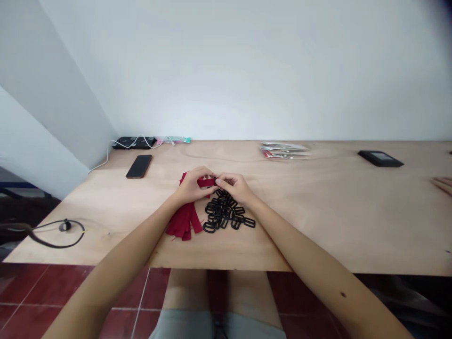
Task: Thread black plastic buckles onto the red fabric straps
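My left hand [194, 185] pinches a short red strap [205, 182] over the table. At the strap's right end, a small black buckle [215, 181] is between the fingertips of my right hand [235, 186]. The two hands meet there, and fingers partly hide the buckle, so I cannot tell whether the strap passes through it. Below my left hand lies a bundle of red straps [183, 222]. Beside it, under my right hand, spreads a heap of black slotted buckles [226, 212].
On the wooden table [328, 212] are a phone [139, 166], black boxes [123, 142] with a white cable, flat packets [284, 150] and a black device [380, 158]. A looped black cable [76, 242] lies at the left. Another person's hand [443, 184] shows at the right edge.
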A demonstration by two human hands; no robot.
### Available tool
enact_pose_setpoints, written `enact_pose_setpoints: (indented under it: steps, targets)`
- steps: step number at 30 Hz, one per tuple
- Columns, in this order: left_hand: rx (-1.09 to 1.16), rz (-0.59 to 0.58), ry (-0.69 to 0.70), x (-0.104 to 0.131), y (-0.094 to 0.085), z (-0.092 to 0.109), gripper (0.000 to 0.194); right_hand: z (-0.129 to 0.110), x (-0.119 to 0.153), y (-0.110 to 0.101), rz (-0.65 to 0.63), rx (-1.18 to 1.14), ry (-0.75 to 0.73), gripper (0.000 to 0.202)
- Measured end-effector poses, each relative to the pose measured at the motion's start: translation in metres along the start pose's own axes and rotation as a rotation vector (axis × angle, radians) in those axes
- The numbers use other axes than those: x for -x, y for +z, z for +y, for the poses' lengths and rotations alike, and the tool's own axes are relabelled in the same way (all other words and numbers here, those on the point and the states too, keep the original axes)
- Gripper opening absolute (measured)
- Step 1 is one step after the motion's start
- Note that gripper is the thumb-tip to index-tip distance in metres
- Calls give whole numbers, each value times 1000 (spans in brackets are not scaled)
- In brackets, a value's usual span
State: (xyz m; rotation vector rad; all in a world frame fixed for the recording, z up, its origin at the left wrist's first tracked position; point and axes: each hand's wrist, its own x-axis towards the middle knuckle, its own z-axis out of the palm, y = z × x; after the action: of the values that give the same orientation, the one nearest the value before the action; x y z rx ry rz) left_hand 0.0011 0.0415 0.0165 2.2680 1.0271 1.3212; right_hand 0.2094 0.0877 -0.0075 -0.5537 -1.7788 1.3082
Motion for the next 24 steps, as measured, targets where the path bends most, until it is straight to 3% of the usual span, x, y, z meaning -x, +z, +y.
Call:
enact_pose_setpoints:
  steps: [3, 6, 11, 17, 24]
  targets:
    - [-14, 23, 27, 1, -1, -3, 25, 5, -1, -3, 37, -30, -10, 36]
    - [-36, 44, 16, 3, -3, -9, 25, 9, -3, -8, 159, -66, -16, 35]
    - [-46, 47, -59, 4, -7, -21, 27, 4, -7, -16, 340, -360, 30, 23]
    - [-27, -20, -159, 5, -9, -26, 31, -8, -9, -19, 430, -606, 87, 9]
    - [346, 117, -359, 4, -9, -29, 44, -3, -10, -24, 421, -662, 116, 19]
